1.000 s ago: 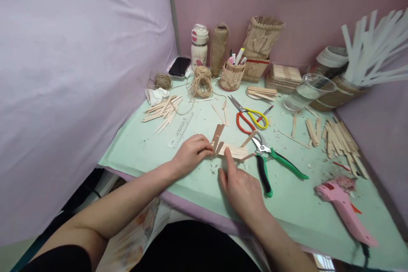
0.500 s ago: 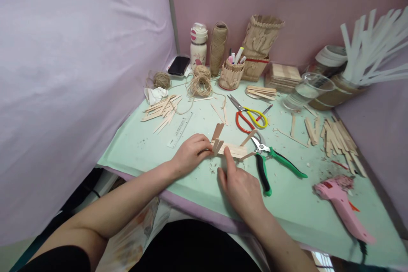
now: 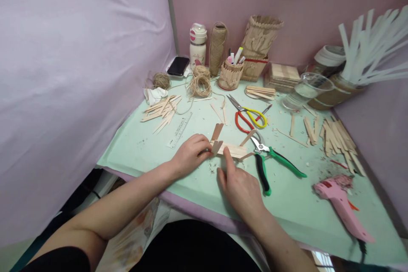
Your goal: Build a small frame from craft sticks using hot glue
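A small wooden stick piece (image 3: 234, 150) lies flat near the table's front, with short sticks standing up at its corners. My left hand (image 3: 193, 154) is closed at its left end, the fingertips pinching the piece beside the upright sticks. My right hand (image 3: 241, 187) presses its stretched index finger on the top of the flat sticks; the other fingers are curled under and hold nothing visible. Just right of the piece lie green-handled pruners (image 3: 263, 148), their blades close to its right end. Scissors with red and yellow handles (image 3: 247, 112) rest behind it.
A ruler (image 3: 180, 129) and loose sticks (image 3: 163, 109) lie to the left. Twine (image 3: 200, 83), a bottle (image 3: 198, 46) and a pen holder (image 3: 231, 75) stand behind. At the right are a water cup (image 3: 299, 95), more sticks (image 3: 341, 142) and a pink glue gun (image 3: 342, 210).
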`<state>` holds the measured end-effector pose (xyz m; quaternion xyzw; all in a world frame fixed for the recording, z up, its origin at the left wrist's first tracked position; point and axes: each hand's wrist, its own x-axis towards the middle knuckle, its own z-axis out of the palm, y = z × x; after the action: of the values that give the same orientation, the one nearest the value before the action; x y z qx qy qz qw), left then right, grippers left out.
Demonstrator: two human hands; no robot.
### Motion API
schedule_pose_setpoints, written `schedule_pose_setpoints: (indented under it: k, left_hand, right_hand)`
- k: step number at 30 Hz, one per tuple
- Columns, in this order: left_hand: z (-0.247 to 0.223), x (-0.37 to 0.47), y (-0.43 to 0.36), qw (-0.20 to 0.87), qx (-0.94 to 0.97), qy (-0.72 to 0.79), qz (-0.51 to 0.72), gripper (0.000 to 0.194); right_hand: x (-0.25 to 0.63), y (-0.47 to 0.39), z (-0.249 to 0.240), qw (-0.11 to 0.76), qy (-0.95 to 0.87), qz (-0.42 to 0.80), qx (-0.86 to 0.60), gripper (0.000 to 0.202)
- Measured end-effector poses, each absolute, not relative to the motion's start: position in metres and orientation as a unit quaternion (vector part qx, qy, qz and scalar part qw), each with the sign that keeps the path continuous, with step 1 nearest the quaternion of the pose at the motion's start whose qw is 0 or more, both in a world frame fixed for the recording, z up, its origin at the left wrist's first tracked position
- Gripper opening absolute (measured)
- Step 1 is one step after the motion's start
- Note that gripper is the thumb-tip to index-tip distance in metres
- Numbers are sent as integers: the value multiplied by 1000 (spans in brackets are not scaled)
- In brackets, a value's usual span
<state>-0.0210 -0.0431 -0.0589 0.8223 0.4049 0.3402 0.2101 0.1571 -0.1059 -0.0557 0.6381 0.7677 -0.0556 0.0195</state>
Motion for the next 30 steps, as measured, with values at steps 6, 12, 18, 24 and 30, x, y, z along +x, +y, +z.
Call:
schedule_pose_setpoints:
  k: [6,12,18,24,30]
  left_hand:
    - [-58,-22,-45,216,816,420,335,10]
    - [-60,-26,-40,249,792,456,320,80]
    - [-49,-22,-27,356,780,436,272,105]
    - [-49,-18,-27,384,762,439,283,97]
    - [-47,-17,-28,402,751,438,286,97]
  right_hand:
    - [157,-105,-53,20,763,-63,644,58]
    - [157,-107,-52,17,765,-71,640,57]
    - [158,-105,-53,13,763,-79,642,57]
    - [157,-105,-53,19,762,-74,643,58]
    - [156,-104,-54,7,766,-74,639,57]
